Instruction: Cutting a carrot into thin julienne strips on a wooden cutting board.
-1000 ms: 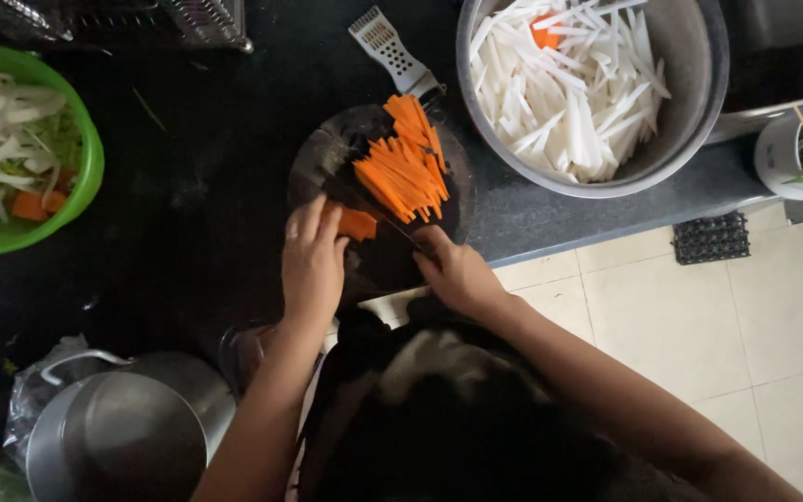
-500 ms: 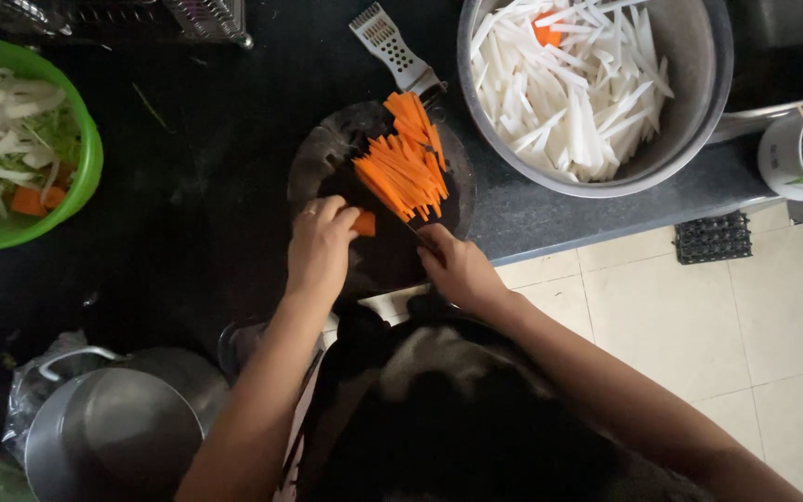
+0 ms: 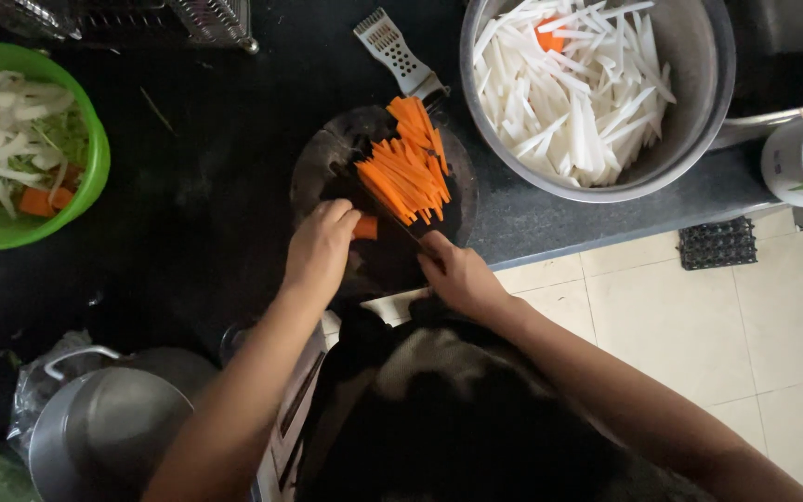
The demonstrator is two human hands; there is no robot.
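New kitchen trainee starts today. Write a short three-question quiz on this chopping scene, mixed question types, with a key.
1. True or false: the left hand presses a carrot piece on the round dark cutting board.
2. Multiple choice: what fills the large steel bowl? A) orange carrot sticks B) white vegetable strips C) green leaves
3. Fill in: the right hand holds a ____ beside the pile of carrot sticks.

Key: 1 true; 2 B; 3 knife, its dark blade hard to make out against the board.
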